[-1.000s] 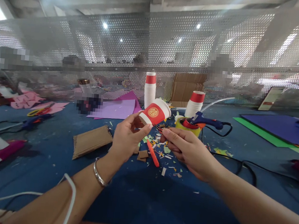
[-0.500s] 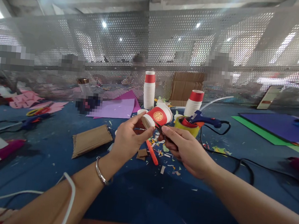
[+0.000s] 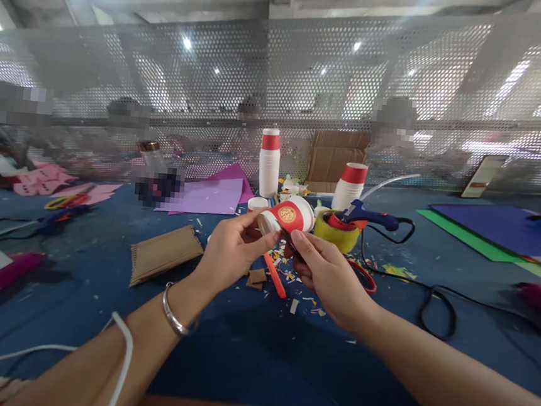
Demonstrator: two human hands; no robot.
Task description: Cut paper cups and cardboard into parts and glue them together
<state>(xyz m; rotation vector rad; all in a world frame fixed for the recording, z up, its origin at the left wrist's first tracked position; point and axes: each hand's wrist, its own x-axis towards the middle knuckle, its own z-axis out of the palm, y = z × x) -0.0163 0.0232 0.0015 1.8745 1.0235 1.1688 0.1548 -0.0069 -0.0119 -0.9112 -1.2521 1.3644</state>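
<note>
A white paper cup with a red band and a gold round print [image 3: 293,214] is held tilted above the table. My left hand [image 3: 231,244] is closed around its base end, thumb in front. My right hand [image 3: 324,268] is closed on what look like scissors, gripped along the dark blades. Their red loop handle [image 3: 364,277] shows behind the hand, and the dark tip touches or nearly touches the cup near its base. Below lie an orange stick-like tool [image 3: 274,276], small brown cardboard pieces [image 3: 257,277] and paper scraps [image 3: 294,305].
Cup stacks [image 3: 269,165] [image 3: 349,188] stand behind. A blue glue gun [image 3: 376,217] rests on a yellow tape roll [image 3: 336,234], its black cord trailing right. Folded cardboard [image 3: 166,254] and purple paper [image 3: 205,196] lie left; coloured sheets [image 3: 486,228] lie right. A perforated screen [image 3: 214,90] closes the back.
My right hand has turned slightly, and the red loop handle now shows more fully behind it. The cup has shifted slightly right and down, still in my left hand.
</note>
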